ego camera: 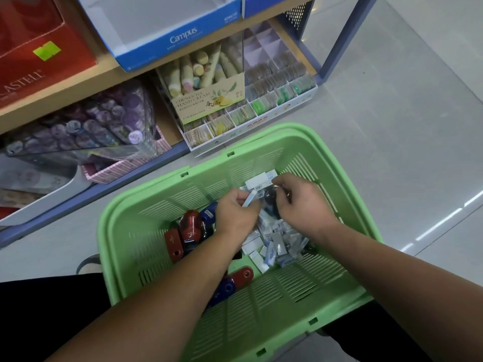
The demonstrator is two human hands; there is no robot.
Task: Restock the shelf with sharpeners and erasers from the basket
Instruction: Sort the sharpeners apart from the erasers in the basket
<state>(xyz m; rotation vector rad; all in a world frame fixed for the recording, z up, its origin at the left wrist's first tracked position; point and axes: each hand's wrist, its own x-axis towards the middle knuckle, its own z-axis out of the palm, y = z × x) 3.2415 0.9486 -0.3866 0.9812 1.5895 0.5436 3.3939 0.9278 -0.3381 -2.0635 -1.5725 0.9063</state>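
Currently both hands are inside the green basket (109, 231): left hand (236, 212) pinches one white eraser (249, 201), right hand (303, 205) pinches boxed erasers (260, 179) with curled fingers, above the eraser pile (274, 244), sharpeners (189, 229) heaped to its left.

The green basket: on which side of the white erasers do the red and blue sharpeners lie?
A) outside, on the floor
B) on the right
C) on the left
C: inside the basket the sharpeners lie left of the erasers.
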